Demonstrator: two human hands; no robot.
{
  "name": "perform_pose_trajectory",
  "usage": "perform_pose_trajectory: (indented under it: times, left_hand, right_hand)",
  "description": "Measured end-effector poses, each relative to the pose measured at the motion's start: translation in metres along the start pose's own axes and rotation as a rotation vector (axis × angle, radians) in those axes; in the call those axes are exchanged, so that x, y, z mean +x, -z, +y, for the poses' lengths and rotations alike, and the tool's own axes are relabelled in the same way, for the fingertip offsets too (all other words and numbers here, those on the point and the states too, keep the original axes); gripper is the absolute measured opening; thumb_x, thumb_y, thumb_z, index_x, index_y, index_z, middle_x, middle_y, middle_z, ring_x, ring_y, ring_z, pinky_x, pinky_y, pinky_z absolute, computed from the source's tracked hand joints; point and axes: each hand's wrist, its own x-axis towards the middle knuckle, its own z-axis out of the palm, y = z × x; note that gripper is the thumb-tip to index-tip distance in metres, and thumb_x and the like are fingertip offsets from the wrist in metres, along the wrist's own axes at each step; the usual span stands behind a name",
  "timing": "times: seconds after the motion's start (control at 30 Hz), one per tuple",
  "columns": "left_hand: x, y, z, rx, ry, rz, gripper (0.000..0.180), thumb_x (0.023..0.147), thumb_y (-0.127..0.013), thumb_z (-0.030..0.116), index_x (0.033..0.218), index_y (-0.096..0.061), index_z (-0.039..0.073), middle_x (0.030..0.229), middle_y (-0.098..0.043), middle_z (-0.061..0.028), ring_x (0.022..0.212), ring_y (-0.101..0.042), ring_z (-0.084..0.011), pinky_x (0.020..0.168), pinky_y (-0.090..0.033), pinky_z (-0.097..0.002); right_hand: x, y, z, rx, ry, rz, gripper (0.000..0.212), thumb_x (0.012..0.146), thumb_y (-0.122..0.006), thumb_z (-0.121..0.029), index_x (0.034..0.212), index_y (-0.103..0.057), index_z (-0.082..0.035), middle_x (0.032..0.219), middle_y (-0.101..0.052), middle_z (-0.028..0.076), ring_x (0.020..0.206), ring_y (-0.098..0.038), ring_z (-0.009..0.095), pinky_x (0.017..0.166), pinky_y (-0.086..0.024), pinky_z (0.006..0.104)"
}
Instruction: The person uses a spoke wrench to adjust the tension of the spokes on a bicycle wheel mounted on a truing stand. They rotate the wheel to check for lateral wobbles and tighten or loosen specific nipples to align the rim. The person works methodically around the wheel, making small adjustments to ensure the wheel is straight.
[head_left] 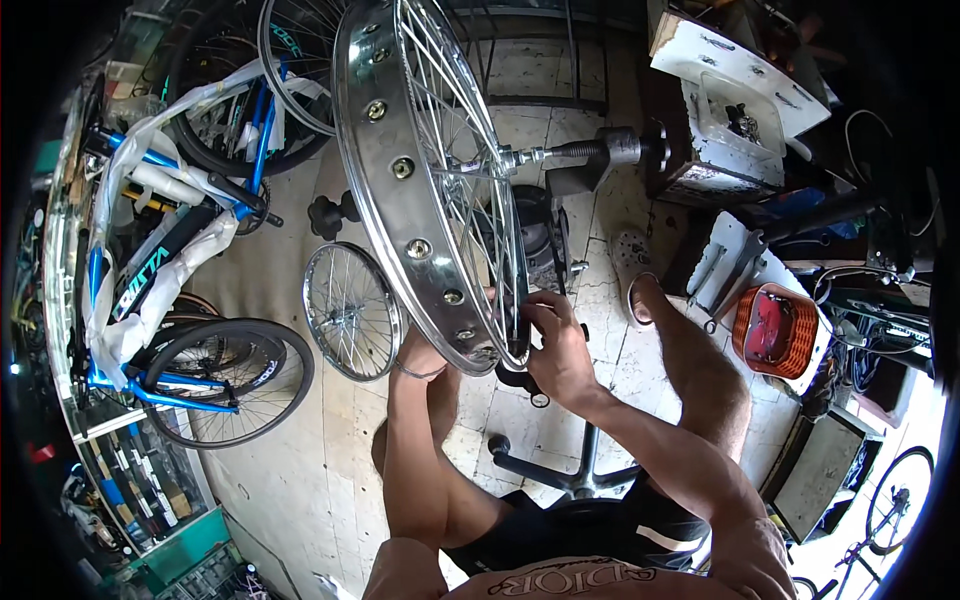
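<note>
A wide, shiny metal bicycle wheel rim (403,170) with round holes along its band stands upright in front of me. Thin spokes run from it to a hub (508,160) held on a threaded stand. My left hand (424,356) reaches to the lower part of the rim, its fingers mostly hidden behind the band. At the rim's right lower edge is my right hand (560,352), its fingers curled and pressed together beside a narrow dark strip. What lies between those fingertips is too small to make out.
A smaller spoked wheel (350,312) is on the tiled floor to the left. Farther left is a blue bicycle frame (160,155) in plastic wrap, near a black-tyred wheel (230,382). To the right are wrenches (735,270), an orange basket (775,335) and a white tub (735,125).
</note>
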Motion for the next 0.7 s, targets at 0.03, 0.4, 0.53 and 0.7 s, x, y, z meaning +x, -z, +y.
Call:
perform_pose_trajectory:
  times: [0.03, 0.4, 0.53, 0.7]
  left_hand:
    - [0.002, 0.001, -0.004, -0.027, 0.01, -0.024, 0.03, 0.091, -0.071, 0.015, 0.113, -0.06, -0.001, 0.103, -0.069, -0.0068, 0.079, -0.067, -0.0095, 0.061, -0.055, -0.0215]
    - [0.005, -0.036, 0.007, -0.004, -0.074, 0.13, 0.027, 0.097, -0.062, 0.031, 0.102, -0.065, 0.004, 0.083, -0.062, 0.0017, 0.075, -0.057, -0.0072, 0.067, -0.045, -0.0229]
    - [-0.002, -0.013, 0.014, 0.107, 0.0, 0.019, 0.025, 0.094, -0.064, 0.02, 0.111, -0.062, 0.0, 0.091, -0.064, -0.0004, 0.077, -0.06, -0.0065, 0.064, -0.047, -0.0205]
    - [-0.007, -0.008, 0.017, 0.188, -0.002, -0.013, 0.033, 0.089, -0.071, 0.014, 0.115, -0.059, -0.003, 0.095, -0.066, -0.0047, 0.078, -0.063, -0.0095, 0.068, -0.052, -0.0221]
  right_hand:
    - [0.0, 0.001, -0.001, -0.024, 0.01, -0.007, 0.044, 0.071, -0.067, 0.007, 0.114, -0.063, 0.006, 0.127, -0.054, 0.018, 0.113, -0.059, 0.036, 0.097, -0.05, 0.0388]
    - [-0.004, -0.004, 0.0, 0.023, 0.052, 0.032, 0.041, 0.071, -0.067, 0.009, 0.112, -0.061, 0.008, 0.124, -0.052, 0.021, 0.108, -0.061, 0.035, 0.093, -0.052, 0.0377]
    - [-0.003, -0.005, 0.001, -0.002, 0.005, -0.005, 0.044, 0.071, -0.066, 0.008, 0.115, -0.061, 0.007, 0.127, -0.051, 0.02, 0.114, -0.058, 0.037, 0.097, -0.05, 0.038]
    - [-0.002, -0.003, -0.001, 0.075, -0.038, 0.006, 0.045, 0.071, -0.066, 0.007, 0.116, -0.06, 0.007, 0.127, -0.051, 0.02, 0.114, -0.057, 0.038, 0.098, -0.048, 0.0382]
